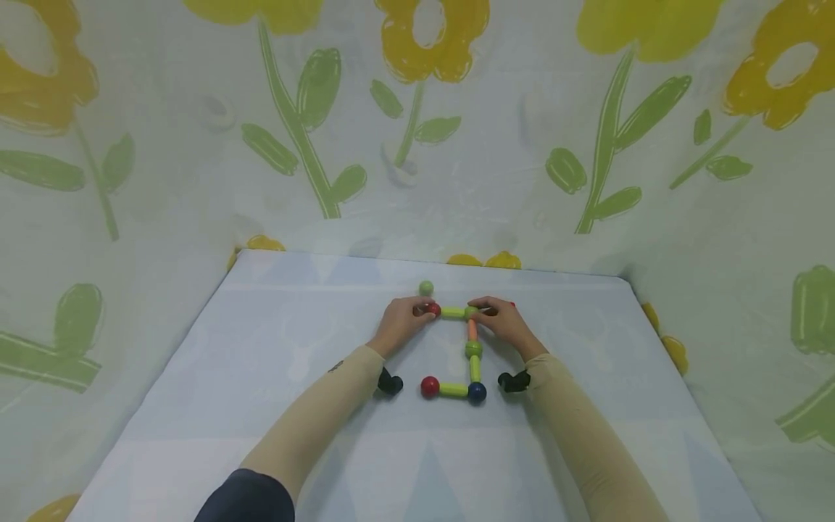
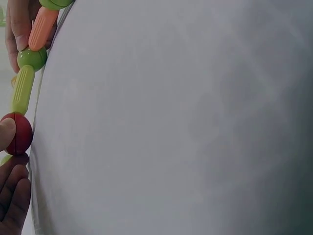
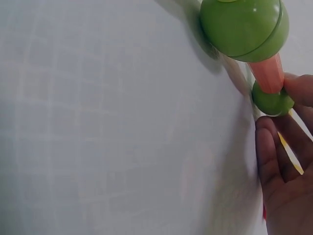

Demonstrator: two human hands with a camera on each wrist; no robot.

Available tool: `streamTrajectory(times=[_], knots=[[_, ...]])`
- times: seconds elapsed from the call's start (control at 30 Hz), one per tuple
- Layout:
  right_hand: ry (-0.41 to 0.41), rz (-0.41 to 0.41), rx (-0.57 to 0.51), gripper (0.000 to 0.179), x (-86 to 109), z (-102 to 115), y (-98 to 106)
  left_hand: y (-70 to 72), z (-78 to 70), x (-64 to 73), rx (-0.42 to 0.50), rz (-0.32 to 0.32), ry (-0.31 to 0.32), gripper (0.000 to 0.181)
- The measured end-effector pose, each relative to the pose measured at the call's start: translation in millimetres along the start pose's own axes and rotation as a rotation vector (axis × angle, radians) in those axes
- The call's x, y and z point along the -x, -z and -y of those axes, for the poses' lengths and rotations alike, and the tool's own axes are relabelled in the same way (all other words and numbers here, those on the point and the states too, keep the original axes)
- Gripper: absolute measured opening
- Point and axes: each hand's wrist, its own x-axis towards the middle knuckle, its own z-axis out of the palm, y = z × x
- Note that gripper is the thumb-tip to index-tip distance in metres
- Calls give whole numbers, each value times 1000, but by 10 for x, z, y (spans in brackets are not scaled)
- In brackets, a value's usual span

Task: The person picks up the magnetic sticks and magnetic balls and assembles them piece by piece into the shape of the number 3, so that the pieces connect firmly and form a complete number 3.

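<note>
A chain of toy balls and rods lies on the table in an angular, open-sided shape. My left hand (image 1: 398, 322) pinches the red ball (image 1: 433, 310) at its far left end. From there a yellow-green rod (image 1: 453, 312) runs to a green ball (image 3: 272, 100), which my right hand (image 1: 507, 323) holds between thumb and fingers. An orange rod (image 1: 472, 330) links it to a second green ball (image 1: 473, 349). Nearer me follow another yellow-green rod (image 1: 475, 369), a dark blue ball (image 1: 477, 393), a rod (image 1: 453, 390) and a second red ball (image 1: 430, 386).
A loose light green ball (image 1: 426, 288) sits just beyond my left hand. Something red (image 1: 512, 304) peeks out behind the right hand, mostly hidden. Flower-printed cloth (image 1: 470, 181) hangs around the white table (image 1: 313, 312). Dark wrist cameras (image 1: 389, 382) stick out inward from both sleeves.
</note>
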Motion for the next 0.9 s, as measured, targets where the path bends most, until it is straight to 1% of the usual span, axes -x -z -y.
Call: streamTrajectory(times=[0.17, 0.33, 0.43, 0.53, 0.77, 0.9], knots=[[29, -5, -12, 33, 5, -19, 12, -10, 5, -7, 0, -1, 9, 38], [53, 0, -20, 32, 2, -31, 17, -13, 6, 0, 34, -9, 30, 41], [52, 1, -21, 33, -5, -36, 13, -17, 12, 13, 44, -22, 20, 41], [51, 0, -20, 33, -8, -41, 11, -21, 19, 20, 43, -33, 3, 38], [49, -18, -38, 33, -11, -58, 6, -30, 21, 14, 51, -25, 9, 32], [53, -34, -29, 35, -2, -75, 8, -36, 16, -6, 50, -22, 6, 30]])
